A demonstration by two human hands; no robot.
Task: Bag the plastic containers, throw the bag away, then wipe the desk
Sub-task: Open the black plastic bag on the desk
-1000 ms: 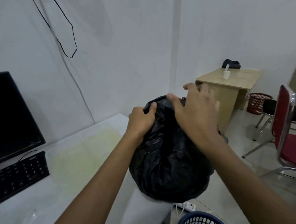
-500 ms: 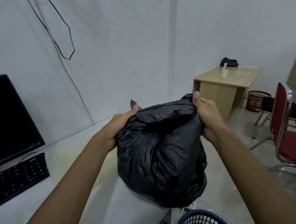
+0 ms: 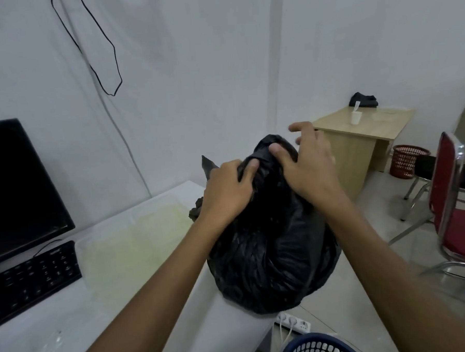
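Above the blue mesh bin (image 3: pixel 317 347), your left hand (image 3: pixel 225 193) grips the black trash bag (image 3: pixel 273 251) neck; right hand (image 3: pixel 310 169) pinches it, other fingers spread. Loose knot could spill containers.

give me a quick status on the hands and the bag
Left hand gripping the gathered neck of the black bag; right hand pinching the top, other fingers spread. Bag full, at the desk edge. Blue basket below, nothing in the way.
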